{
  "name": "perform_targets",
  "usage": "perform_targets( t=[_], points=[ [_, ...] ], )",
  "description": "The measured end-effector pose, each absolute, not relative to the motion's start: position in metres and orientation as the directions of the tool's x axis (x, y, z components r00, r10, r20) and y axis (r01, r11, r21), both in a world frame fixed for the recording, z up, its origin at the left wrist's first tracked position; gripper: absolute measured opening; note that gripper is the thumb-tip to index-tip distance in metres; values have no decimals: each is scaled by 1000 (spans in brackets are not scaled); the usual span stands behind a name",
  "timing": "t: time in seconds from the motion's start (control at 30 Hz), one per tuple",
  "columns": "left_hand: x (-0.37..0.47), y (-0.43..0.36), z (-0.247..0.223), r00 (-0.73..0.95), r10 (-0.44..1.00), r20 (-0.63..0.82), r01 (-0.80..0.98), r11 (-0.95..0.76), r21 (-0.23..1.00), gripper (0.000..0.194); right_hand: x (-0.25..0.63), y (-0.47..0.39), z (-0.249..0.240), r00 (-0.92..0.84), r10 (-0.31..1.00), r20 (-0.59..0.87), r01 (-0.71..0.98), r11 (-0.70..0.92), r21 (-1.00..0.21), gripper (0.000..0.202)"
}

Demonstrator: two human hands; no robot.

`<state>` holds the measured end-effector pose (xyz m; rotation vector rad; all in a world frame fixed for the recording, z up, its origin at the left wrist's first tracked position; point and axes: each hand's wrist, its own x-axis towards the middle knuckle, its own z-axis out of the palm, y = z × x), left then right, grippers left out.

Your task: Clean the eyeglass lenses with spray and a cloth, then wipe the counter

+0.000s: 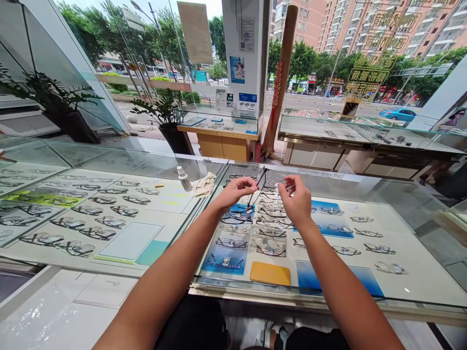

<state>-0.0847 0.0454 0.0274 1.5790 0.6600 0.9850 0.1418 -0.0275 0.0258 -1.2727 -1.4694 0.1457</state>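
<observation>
A pair of eyeglasses [264, 176] with dark, thin parts is held up above the glass counter, between my two hands. The fingertips of my left hand [239, 188] are pinched at its left side. On the other side, my right hand [297, 199] has its fingers curled and closed at the frame's right part. The lenses are hard to make out against the display behind. Under the glass below my hands lie rows of eyeglasses [272, 250], some on blue cards [226, 265]. A yellow case [270, 273] is near the counter's front edge.
A white spray bottle [184, 179] and a crumpled beige cloth [203, 185] rest on the glass left of my hands. Another display case [138, 255] adjoins on the left. Beyond are potted plants [170, 121], a wooden post [280, 82] and further showcases [314, 150] by the windows.
</observation>
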Motion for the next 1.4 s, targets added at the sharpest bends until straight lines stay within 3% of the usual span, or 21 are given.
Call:
perform_targets(
  t=[0.17,0.37,0.8,1.03,1.23,1.33,1.4],
  points=[
    [-73,38,22,541,801,254,-97,-241,966,30,129,-29,20,108,833,542,522,416,-744,29],
    [-60,31,12,588,773,237,-116,-209,971,29,128,-25,16,151,842,518,531,373,-761,33],
    [-58,32,17,401,888,225,-246,-132,960,32,137,-15,12,264,861,436,481,274,-833,64],
    [-68,47,14,310,944,113,-321,-8,947,30,143,-8,4,267,875,404,362,298,-883,44],
    [-73,57,11,210,972,102,-400,-9,917,33,146,-2,-2,293,889,352,274,275,-922,47],
    [-73,57,9,164,980,113,-363,-46,930,33,148,-1,-5,280,902,327,293,244,-924,49],
    [-72,57,8,138,980,143,-312,-94,945,34,149,-1,-5,287,891,351,394,223,-891,49]
  ],
)
